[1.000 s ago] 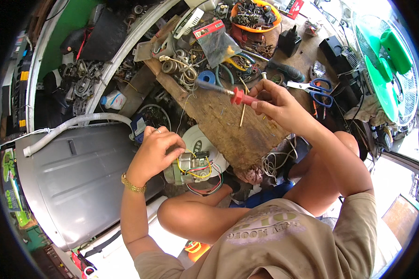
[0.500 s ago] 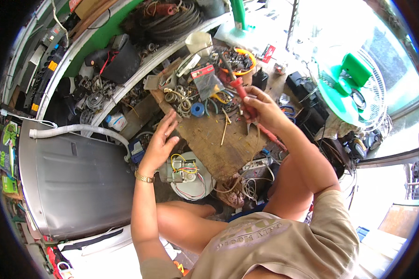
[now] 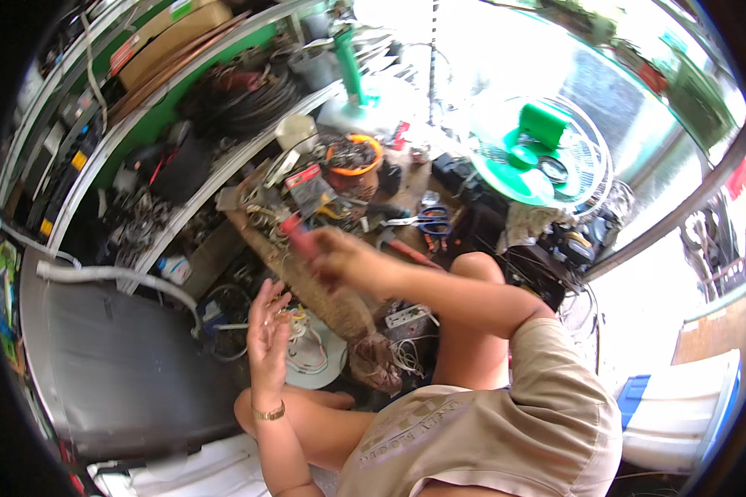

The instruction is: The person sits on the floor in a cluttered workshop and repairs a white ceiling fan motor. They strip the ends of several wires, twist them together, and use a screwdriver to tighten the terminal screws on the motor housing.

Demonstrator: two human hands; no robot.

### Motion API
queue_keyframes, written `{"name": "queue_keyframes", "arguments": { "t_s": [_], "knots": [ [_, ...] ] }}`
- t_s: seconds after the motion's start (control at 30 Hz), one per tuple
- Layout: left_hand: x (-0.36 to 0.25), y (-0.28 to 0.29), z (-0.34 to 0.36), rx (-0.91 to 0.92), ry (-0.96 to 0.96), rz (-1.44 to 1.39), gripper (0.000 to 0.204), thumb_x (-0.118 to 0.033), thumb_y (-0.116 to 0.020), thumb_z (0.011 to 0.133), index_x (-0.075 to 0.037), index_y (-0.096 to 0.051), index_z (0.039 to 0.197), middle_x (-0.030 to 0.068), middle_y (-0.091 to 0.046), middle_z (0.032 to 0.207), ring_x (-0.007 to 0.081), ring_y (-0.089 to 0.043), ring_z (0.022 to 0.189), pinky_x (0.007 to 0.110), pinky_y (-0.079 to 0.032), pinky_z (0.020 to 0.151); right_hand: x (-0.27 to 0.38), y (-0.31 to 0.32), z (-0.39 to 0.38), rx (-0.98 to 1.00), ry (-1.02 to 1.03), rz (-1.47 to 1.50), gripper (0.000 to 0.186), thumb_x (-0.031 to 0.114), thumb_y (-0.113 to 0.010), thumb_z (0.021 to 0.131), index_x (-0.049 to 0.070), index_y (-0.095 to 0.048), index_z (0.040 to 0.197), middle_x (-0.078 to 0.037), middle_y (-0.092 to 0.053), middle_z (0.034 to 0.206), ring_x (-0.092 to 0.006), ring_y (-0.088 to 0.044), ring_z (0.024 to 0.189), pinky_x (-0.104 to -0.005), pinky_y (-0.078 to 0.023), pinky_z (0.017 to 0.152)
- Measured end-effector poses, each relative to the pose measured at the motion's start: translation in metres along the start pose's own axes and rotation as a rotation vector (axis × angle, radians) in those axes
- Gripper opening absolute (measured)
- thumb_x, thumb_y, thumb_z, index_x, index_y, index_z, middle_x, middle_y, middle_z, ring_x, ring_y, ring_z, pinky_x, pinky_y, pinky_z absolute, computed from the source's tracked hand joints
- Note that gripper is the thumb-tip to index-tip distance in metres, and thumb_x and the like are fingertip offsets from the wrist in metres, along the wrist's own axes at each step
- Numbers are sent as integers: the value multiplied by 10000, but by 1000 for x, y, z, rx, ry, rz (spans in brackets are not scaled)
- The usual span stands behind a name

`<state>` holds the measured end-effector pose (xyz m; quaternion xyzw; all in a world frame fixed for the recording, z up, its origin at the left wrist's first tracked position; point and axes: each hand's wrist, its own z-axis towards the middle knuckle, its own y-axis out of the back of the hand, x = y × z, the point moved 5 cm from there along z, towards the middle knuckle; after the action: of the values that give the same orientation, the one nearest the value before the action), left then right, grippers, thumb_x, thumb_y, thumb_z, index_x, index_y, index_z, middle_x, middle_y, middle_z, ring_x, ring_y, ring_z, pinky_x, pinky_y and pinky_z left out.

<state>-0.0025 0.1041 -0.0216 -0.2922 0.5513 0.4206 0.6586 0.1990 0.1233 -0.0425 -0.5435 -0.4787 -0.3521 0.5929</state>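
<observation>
My right hand (image 3: 352, 263) is closed around the red handle of what looks like a soldering iron (image 3: 300, 238), held over the wooden board (image 3: 327, 291). Motion smears the tool and my fingers, and its tip does not show clearly. My left hand (image 3: 268, 335), a gold watch at its wrist, is raised with fingers apart and slightly bent. It partly covers a motor with coloured wires on a round white base (image 3: 322, 364). I see nothing plainly held in it.
Blue-handled scissors (image 3: 427, 219) and a red-handled tool (image 3: 410, 251) lie right of the board. Beyond are an orange-rimmed bowl of small parts (image 3: 355, 156) and a green fan (image 3: 522, 170). A white power strip (image 3: 408, 315) lies near my knee. A grey appliance (image 3: 124, 364) stands left.
My right hand has swung left and nearer with the red-handled iron, toward my left hand. My left hand has lowered over the motor. The whole view has shifted.
</observation>
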Motion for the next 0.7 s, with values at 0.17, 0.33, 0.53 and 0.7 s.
{"name": "queue_keyframes", "arguments": {
  "t_s": [0.17, 0.33, 0.53, 0.7],
  "knots": [
    [12, 2, -19, -233, 58, -348, 613, -397, -479, 1017, -36, -332, 1490, 136, -430, 1444, 246, -474, 1281, 391, -396, 1044, -11, -91, -4, -91, 767, -378, 324, 48, -621, 878, 42, -418, 1131, -125, -551, 960, -188, -592, 794, -346, -511, 682],
    [17, 20, -13, -319, 92, -444, 554, -414, -459, 1023, 3, -424, 1386, 139, -492, 1339, 264, -505, 1240, 429, -419, 1033, -23, -117, -13, 58, 638, -313, 423, 103, -646, 826, 36, -402, 1164, -157, -563, 1005, -306, -633, 867, -395, -489, 721],
    [33, 72, -32, -199, 66, -593, 531, -408, -487, 1012, -82, -439, 1429, 75, -473, 1387, 259, -509, 1217, 427, -368, 1061, -30, -109, -30, 230, 622, -439, 522, 73, -649, 794, 13, -397, 1248, -164, -577, 1039, -330, -624, 959, -412, -512, 778],
    [30, 20, -24, -238, 200, -399, 527, -406, -486, 1010, -81, -443, 1424, 79, -483, 1373, 256, -518, 1205, 432, -379, 1050, -40, -81, -19, 122, 615, -453, 459, 53, -597, 779, -6, -458, 1212, -161, -591, 1040, -315, -628, 920, -407, -518, 785]
  ]
}}
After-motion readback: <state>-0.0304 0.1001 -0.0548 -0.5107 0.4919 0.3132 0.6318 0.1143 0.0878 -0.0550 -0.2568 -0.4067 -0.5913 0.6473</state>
